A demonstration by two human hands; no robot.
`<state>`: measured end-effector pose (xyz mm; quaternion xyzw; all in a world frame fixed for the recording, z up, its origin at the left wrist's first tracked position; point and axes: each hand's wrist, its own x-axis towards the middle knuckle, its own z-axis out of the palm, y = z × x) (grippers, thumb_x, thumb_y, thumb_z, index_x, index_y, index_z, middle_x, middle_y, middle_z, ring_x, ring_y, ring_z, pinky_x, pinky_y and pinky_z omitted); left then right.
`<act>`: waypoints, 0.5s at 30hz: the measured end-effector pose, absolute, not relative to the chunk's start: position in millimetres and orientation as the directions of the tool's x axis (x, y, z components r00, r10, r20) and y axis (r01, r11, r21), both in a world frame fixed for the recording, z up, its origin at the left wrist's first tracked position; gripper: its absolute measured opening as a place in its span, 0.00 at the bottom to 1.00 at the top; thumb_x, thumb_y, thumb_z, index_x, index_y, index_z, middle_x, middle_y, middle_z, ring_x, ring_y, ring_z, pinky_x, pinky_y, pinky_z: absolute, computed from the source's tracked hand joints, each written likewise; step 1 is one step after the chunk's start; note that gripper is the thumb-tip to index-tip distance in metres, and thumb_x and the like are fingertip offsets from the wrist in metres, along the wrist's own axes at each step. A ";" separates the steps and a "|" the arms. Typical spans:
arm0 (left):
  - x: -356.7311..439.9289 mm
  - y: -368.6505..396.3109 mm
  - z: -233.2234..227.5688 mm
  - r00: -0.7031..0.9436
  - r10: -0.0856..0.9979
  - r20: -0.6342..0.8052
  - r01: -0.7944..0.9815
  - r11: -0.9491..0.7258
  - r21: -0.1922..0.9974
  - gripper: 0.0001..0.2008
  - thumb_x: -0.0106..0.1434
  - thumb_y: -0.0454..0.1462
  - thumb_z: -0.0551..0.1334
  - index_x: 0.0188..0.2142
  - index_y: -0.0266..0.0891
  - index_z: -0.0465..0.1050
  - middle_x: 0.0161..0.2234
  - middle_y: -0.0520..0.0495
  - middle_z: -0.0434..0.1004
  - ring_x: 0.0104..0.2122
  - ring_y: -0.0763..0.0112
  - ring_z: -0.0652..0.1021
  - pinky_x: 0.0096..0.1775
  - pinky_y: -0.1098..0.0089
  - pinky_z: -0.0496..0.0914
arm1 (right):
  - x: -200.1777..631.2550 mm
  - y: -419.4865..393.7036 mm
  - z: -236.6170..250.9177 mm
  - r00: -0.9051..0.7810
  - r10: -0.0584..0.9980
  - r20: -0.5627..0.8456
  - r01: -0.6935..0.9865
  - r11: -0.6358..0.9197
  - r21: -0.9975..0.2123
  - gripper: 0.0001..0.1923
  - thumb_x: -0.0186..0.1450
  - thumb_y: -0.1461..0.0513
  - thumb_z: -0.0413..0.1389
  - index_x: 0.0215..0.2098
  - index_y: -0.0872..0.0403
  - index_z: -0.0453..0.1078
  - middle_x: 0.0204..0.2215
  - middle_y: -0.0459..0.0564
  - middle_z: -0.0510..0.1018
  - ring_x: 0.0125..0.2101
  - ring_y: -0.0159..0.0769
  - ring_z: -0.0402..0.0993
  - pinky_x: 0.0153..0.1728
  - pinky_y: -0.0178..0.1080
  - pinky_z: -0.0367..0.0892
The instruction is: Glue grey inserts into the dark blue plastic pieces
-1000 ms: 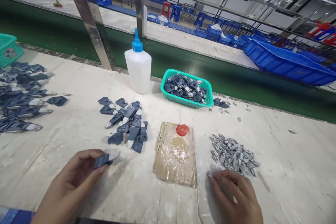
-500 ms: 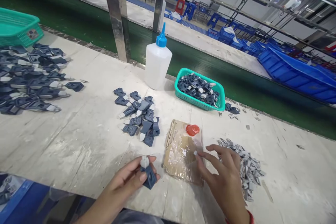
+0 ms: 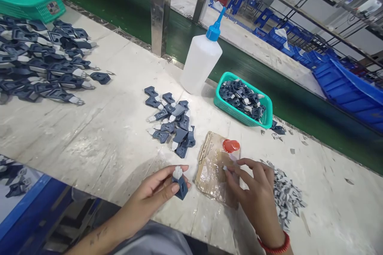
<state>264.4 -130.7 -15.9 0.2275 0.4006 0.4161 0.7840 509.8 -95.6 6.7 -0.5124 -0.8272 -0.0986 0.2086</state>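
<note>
While the dark blue part [image 3: 180,185] with its pale tip stood pinched upright between thumb and fingers of the left hand [image 3: 155,195], just above the table's [image 3: 104,143] near edge, the right hand [image 3: 254,195] hovered over the taped cardboard pad [image 3: 214,169], fingertips closed on a small grey piece [image 3: 225,167] — too small to make out clearly. A red cap [image 3: 230,145] sat on the pad's far corner. The step in hand looked like dabbing the piece on the pad; the next move would call for bringing both hands together precisely. Beyond lay a pile of grey pieces [image 3: 287,197], a cluster of blue parts [image 3: 173,123], a squeeze bottle [image 3: 202,63] and a green basket [image 3: 243,101].
</note>
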 end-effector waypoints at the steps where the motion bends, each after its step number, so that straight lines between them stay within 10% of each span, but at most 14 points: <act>1: 264.4 -130.8 -15.8 0.336 0.835 -0.436 -0.472 0.550 0.689 0.14 0.55 0.43 0.66 0.43 0.52 0.75 0.37 0.57 0.81 0.40 0.74 0.77 0.46 0.75 0.65 | 509.3 -95.1 6.9 -0.392 0.806 0.443 0.887 0.458 -0.048 0.02 0.61 0.63 0.55 0.34 0.54 0.69 0.39 0.52 0.69 0.39 0.38 0.59 0.39 0.44 0.59; 15: 267.3 -127.1 -10.4 0.338 0.862 -0.379 -0.497 0.505 0.706 0.12 0.57 0.43 0.64 0.42 0.50 0.75 0.36 0.56 0.81 0.42 0.72 0.76 0.45 0.74 0.64 | 504.4 -99.6 27.6 -0.340 0.750 0.567 0.911 0.413 -0.001 0.04 0.58 0.63 0.60 0.33 0.54 0.71 0.35 0.52 0.70 0.35 0.36 0.65 0.39 0.44 0.57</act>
